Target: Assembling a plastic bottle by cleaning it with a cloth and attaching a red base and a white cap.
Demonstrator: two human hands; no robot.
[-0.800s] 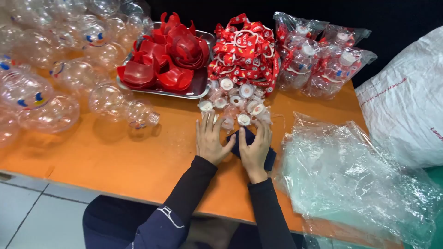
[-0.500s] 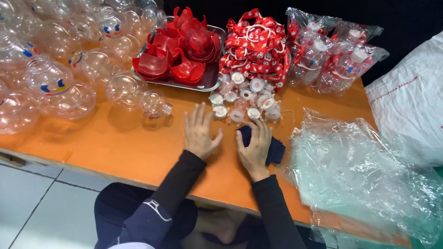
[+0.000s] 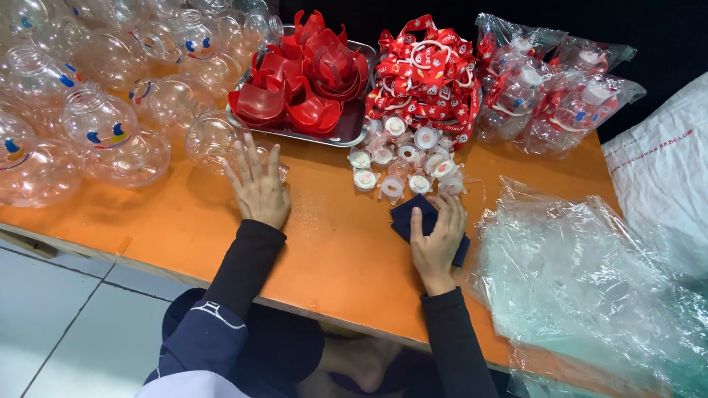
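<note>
1. The left hand (image 3: 258, 186) is lying flat on the orange table (image 3: 332, 243), palm down and fingers spread wide, gripping nothing. Its fingertips are reaching up against a clear round bottle (image 3: 212, 140) just beyond them; whether they are truly touching it, I cannot tell.
2. The right hand (image 3: 436, 237) is pressing down on a dark blue cloth (image 3: 410, 219), fingers loosely open and resting on top rather than closing round it. The cloth is lying flat on the table, near the front edge, partly covered by the hand.
3. Just beyond the cloth, a cluster of small white caps (image 3: 402, 158) is sitting on the table, the nearest ones close to the fingertips.
4. Behind the caps, a heap of red printed straps (image 3: 428, 70) is piling up beside a metal tray (image 3: 352, 134) holding red plastic bowl-shaped pieces (image 3: 302, 81).
5. Clear face-painted bottles (image 3: 96, 121) are crowding the left end of the table.
6. Crumpled clear plastic bags (image 3: 582, 280) are lying just right of the right hand.
</note>
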